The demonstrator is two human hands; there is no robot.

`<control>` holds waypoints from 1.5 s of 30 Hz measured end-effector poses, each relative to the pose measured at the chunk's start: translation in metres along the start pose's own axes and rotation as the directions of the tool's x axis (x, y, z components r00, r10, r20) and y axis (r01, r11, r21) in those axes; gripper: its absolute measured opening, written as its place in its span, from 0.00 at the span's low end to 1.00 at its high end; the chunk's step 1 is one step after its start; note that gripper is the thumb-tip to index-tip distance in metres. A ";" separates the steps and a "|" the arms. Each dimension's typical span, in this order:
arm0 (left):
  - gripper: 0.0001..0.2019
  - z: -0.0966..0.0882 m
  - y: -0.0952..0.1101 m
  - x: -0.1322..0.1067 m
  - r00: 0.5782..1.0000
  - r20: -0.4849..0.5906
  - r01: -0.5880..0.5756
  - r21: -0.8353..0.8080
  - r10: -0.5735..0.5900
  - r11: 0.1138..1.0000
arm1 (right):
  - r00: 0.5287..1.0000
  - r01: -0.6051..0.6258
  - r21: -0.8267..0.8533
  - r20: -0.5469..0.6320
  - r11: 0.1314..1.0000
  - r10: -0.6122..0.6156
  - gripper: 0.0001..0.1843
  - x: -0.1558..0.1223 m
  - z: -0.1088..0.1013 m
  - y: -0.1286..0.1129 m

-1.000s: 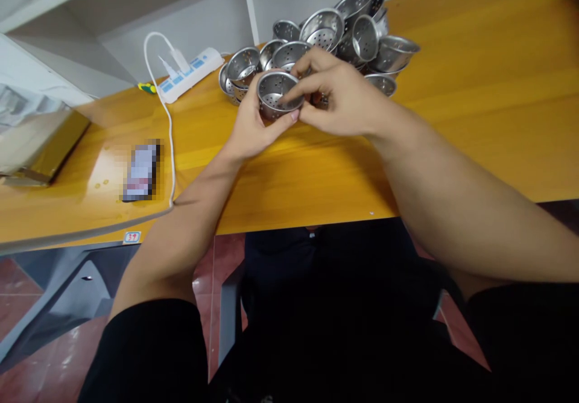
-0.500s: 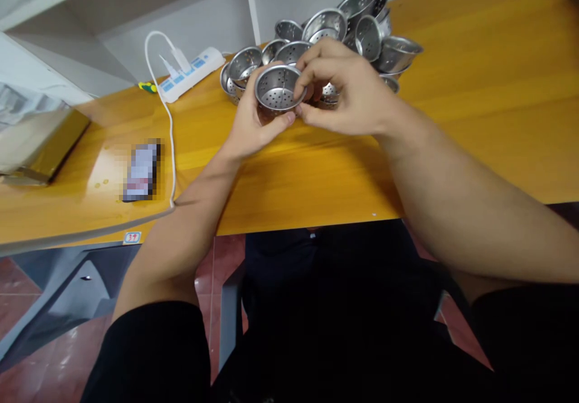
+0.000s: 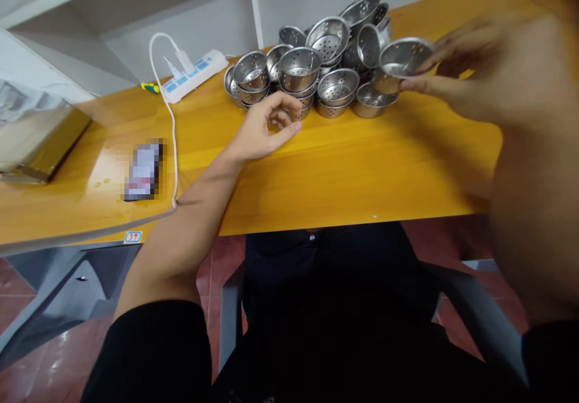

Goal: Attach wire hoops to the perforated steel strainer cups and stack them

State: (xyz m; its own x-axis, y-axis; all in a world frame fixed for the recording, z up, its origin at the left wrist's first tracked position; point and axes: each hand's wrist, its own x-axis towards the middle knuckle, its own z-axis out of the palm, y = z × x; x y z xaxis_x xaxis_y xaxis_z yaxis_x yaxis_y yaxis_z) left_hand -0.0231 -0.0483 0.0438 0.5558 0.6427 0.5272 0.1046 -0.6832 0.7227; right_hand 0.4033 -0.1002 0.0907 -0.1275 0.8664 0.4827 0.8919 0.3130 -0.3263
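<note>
My right hand (image 3: 470,71), smeared by motion, pinches the rim of a perforated metal strainer basket (image 3: 398,68) between thumb and fingers. That basket is at the right end of a pile, just above another basket (image 3: 373,102) on the table. My left hand (image 3: 266,125) is open, its fingers loosely curled with nothing in them. It hovers in front of a stack of strainer baskets (image 3: 301,71). More baskets surround it: a stack (image 3: 251,74) to its left, a stack (image 3: 337,89) to its right, and tilted ones (image 3: 362,14) heaped behind.
A white power strip (image 3: 196,77) with plugs lies left of the pile, its cable (image 3: 172,143) crossing the table (image 3: 316,180). A phone (image 3: 143,171), a yellow-green tool (image 3: 150,87) and a cardboard box (image 3: 49,143) are on the left. White shelving (image 3: 203,11) stands behind.
My left hand has let go of the basket both hands held and is open. My right hand has swung right and grips a basket there; whether it is the same one I cannot tell.
</note>
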 end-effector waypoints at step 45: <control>0.75 -0.092 -0.099 -0.002 0.867 -0.492 0.160 0.429 0.081 0.889 | 0.835 0.516 0.265 0.054 0.814 -0.547 0.33 -0.026 0.082 -0.048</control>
State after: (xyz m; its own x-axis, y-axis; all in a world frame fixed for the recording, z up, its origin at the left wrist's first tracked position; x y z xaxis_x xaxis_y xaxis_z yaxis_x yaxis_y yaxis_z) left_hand -0.1099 0.0498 0.0123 0.0847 0.6725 0.7352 0.5358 -0.6529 0.5354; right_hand 0.3278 -0.1059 0.0274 -0.6181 0.5736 0.5376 0.5457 0.8053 -0.2318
